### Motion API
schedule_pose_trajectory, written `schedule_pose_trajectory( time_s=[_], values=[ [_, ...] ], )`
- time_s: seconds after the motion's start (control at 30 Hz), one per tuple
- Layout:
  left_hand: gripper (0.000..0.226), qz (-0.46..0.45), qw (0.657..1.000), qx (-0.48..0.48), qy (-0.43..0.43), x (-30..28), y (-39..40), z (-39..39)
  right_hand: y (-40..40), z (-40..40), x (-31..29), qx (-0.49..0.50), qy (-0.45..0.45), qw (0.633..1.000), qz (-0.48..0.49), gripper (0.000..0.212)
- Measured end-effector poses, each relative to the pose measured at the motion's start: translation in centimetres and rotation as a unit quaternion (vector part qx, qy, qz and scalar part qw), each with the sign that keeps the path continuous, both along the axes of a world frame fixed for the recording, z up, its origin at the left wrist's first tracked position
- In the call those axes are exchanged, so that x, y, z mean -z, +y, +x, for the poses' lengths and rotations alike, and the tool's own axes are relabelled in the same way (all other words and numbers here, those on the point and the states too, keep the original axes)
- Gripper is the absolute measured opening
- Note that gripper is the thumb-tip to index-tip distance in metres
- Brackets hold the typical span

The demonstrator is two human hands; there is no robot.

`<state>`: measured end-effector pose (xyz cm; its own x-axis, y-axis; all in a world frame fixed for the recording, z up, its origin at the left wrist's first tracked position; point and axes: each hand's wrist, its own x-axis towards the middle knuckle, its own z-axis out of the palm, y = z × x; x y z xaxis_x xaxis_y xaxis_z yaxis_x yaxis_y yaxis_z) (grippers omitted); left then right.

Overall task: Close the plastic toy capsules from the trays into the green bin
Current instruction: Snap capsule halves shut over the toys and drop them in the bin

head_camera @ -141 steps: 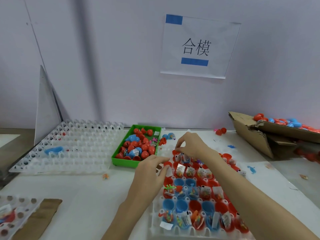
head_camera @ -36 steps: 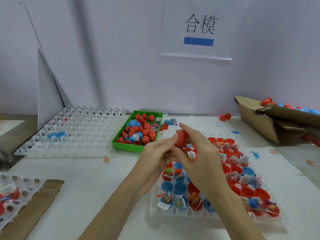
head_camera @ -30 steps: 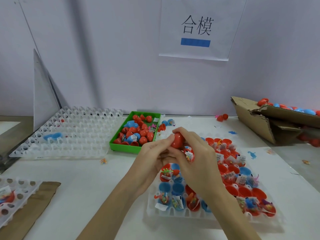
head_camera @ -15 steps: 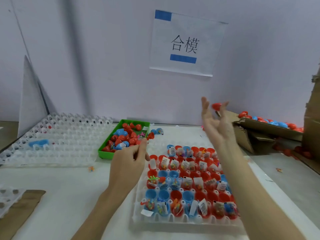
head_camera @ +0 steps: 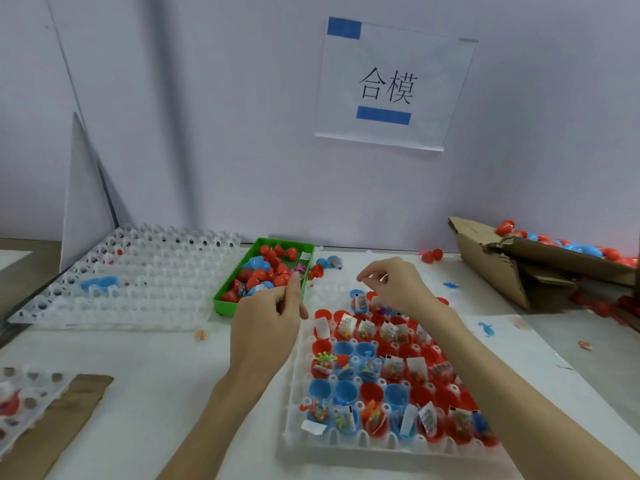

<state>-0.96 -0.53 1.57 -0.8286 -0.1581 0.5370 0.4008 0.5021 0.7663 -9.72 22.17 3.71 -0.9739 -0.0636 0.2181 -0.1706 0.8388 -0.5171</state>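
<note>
Neither hand holds a capsule now: the right hand (head_camera: 398, 285), raised with a red capsule half a second ago, has dropped back over the far rows of the filled tray (head_camera: 294, 403), fingers loosely curled around nothing. Just left of it, the left hand (head_camera: 266, 327) hovers half-curled between that tray and the green bin (head_camera: 221, 303). One capsule seems finished; many open capsule halves (head_camera: 372, 393) remain below the hands.

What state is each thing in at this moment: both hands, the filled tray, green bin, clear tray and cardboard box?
Left hand: loosely curled, empty.
Right hand: fingertips pinched, contents unclear.
Filled tray: open capsule halves with toys.
Green bin: partly full of capsules.
Clear tray: mostly empty.
Cardboard box: torn, holding capsules.
</note>
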Motion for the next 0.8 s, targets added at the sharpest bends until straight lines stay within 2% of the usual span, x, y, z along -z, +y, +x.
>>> schedule_pose_trajectory(
  time_s=[0.13, 0.4, 0.5, 0.57, 0.6, 0.7, 0.8],
  values=[
    [0.061, 0.003, 0.999, -0.015, -0.038, -0.1, -0.2, -0.2, -0.6, -2.3, 0.0, -0.008, -0.037, 0.995, 0.092, 0.015],
    [0.058, 0.035, 0.999, -0.028, -0.026, -0.2, 0.1, 0.0, -0.4, -3.3, -0.1, -0.024, -0.053, 0.990, 0.125, 0.019],
    [0.041, 0.037, 0.999, -0.014, -0.015, -0.2, 0.1, 0.0, -0.7, -2.8, -0.6, -0.016, -0.034, 0.993, 0.113, 0.020],
    [0.017, 0.035, 0.999, 0.017, -0.018, -0.5, 0.2, 0.1, -1.1, -2.0, -1.4, -0.021, -0.029, 0.995, 0.097, 0.020],
    [0.007, 0.038, 0.998, 0.044, -0.040, -0.7, 0.4, 0.2, -1.4, -1.3, -1.8, -0.026, -0.028, 0.995, 0.087, 0.020],
    [0.033, 0.064, 0.983, 0.117, -0.128, -0.7, 1.2, 0.2, -2.3, 1.2, -2.9, -0.034, -0.015, 0.998, 0.051, 0.017],
    [0.024, 0.188, 0.948, 0.167, -0.197, -0.7, 1.5, 0.6, -3.3, 3.9, -2.9, -0.015, -0.002, 1.000, 0.007, 0.013]
  ],
)
